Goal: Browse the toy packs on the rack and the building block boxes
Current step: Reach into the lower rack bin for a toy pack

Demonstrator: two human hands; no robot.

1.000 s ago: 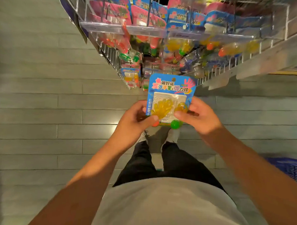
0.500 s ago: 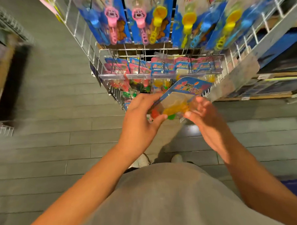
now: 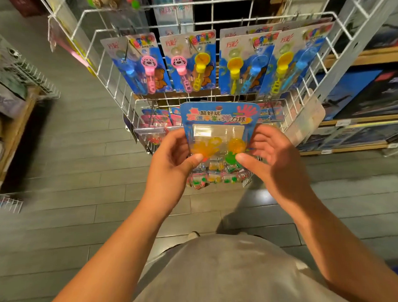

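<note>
- While both thumbs are pressing its blister, the sticky-hand toy pack [image 3: 218, 129] is now facing flat toward the camera, no longer tilted; the left hand [image 3: 170, 158] and right hand [image 3: 268, 158] are gripping its lower corners.
- Behind the pack, the wire rack [image 3: 309, 105] is showing bubble-wand packs [image 3: 192, 61], probably next for browsing.

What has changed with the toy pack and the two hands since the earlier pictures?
The toy pack, tilted half a second ago, faces the camera upright again. The view has lifted, so the bubble wand packs on the rack now show. Unchanged: the left hand and right hand keep pinching the pack's lower corners.
</note>
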